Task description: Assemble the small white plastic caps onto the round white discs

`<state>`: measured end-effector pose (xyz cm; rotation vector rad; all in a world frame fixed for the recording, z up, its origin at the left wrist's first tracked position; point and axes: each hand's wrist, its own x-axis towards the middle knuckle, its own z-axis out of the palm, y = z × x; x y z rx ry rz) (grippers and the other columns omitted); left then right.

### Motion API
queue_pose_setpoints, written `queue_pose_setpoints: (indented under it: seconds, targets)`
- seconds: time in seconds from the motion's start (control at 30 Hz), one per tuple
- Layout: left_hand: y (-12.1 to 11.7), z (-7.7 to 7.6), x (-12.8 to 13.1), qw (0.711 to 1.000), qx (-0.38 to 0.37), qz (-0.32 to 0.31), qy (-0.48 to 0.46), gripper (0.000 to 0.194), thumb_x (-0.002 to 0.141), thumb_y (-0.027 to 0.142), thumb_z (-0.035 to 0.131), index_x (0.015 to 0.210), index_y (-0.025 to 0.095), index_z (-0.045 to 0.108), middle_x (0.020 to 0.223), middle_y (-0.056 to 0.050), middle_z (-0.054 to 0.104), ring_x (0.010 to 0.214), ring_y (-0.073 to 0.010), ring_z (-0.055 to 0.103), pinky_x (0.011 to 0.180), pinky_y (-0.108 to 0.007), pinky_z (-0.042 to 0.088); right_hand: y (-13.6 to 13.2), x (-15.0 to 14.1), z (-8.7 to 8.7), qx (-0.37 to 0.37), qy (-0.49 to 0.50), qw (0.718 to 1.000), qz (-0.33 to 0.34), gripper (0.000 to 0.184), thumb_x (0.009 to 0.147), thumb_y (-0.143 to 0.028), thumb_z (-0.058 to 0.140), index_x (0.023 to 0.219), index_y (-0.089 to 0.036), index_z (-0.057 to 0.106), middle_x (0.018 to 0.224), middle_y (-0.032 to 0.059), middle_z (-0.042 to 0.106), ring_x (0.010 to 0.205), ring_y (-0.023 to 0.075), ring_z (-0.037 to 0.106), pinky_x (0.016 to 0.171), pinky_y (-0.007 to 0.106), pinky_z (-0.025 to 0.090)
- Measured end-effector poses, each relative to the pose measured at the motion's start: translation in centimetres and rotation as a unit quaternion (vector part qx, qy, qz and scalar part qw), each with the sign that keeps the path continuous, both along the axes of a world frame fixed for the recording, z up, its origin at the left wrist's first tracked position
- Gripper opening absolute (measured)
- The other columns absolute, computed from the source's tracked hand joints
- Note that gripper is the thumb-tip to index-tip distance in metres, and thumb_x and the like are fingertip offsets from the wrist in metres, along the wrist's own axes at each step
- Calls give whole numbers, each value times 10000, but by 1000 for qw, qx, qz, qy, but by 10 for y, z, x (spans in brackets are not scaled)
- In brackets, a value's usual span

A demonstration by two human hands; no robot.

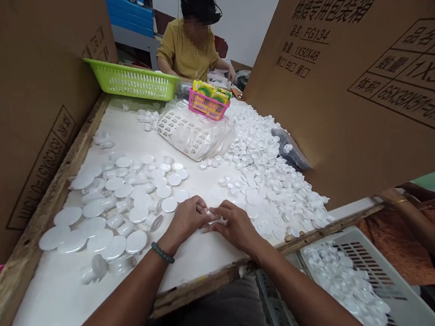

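My left hand [187, 219] and my right hand [236, 227] meet above the front of the white table, fingertips pinched together. Between them is a small white plastic piece [209, 214], mostly hidden by the fingers. Left of my left hand lies a loose spread of white plastic discs [100, 241], some with short stems or necks. A grey-toned disc [156, 223] rests just beside my left wrist. Right of my right hand a dense heap of small white plastic parts [269, 178] runs along the table's right side.
Wooden strips [199, 288] edge the table. Tall cardboard boxes [350, 92] flank it. A green basket [135, 81], a pink basket [208, 104] and a plastic bag [195, 134] stand farther back. A crate [392, 274] of white parts is lower right. One person [190, 46] sits opposite; another person's arm [422, 224] is at right.
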<state>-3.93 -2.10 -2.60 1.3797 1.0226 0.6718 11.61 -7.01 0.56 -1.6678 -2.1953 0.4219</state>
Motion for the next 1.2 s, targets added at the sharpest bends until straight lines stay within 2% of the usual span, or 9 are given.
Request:
queue_pose_setpoints:
  seconds: [0.2,0.47,0.6,0.7,0.77,0.9,0.97,1.1,1.2]
  targets:
    - [1,-1,1,1000,3,-14,13,250,607,295,676,751,180,507,639,42,579,493,-106,561,459,-211,412,-5,-7,2,-17,-54,998,-30,257,770,-434,609,763,-179,587,731,17,587,679,152,536,584,256,369]
    - [3,7,3,998,-5,-41,50,234,630,303,651,751,177,495,671,33,579,499,-107,548,466,-220,402,-14,-13,-5,3,-37,997,-61,236,800,-404,586,836,-171,601,776,38,602,754,177,550,650,278,410]
    - [-6,14,1,986,121,-14,118,225,692,365,625,795,186,536,715,10,600,618,-145,562,554,-255,412,-17,1,-1,12,10,999,-46,260,829,-383,558,1007,-200,607,822,29,620,745,157,555,658,266,438]
    - [-14,16,2,948,275,9,163,243,757,369,581,922,192,562,866,-34,618,813,-197,546,700,-316,423,-14,20,4,66,-28,995,-70,343,836,-342,555,1137,-179,563,953,68,631,862,194,538,763,319,446]
    - [-16,16,4,925,343,-22,164,287,776,372,573,996,187,561,926,-57,610,903,-223,506,760,-343,414,-10,31,6,75,-83,992,-58,297,824,-291,569,1098,-180,592,1010,74,631,933,225,508,810,357,432]
    - [-16,15,5,895,392,-69,200,217,782,331,577,934,176,583,836,-54,593,874,-227,468,740,-347,403,0,38,3,56,-128,990,-23,183,822,-180,545,973,-199,646,1020,49,643,930,215,498,808,347,429]
    - [-14,14,3,876,411,-41,249,133,795,261,543,884,171,583,827,-58,581,868,-232,457,743,-369,387,3,33,-1,58,-121,991,-7,162,839,-172,521,901,-206,666,971,43,657,901,199,507,797,331,426]
    - [-11,13,-3,834,415,84,355,113,799,140,458,810,166,567,849,-83,569,884,-257,449,740,-418,370,9,20,-2,72,-71,994,31,150,855,-231,526,870,-212,673,890,41,664,846,173,526,772,302,421]
    - [-11,11,-2,827,435,135,331,153,833,137,414,861,157,563,941,-109,565,921,-257,459,763,-420,395,28,22,3,110,-57,992,-18,195,880,-221,473,941,-188,655,864,58,655,828,176,527,766,304,415]
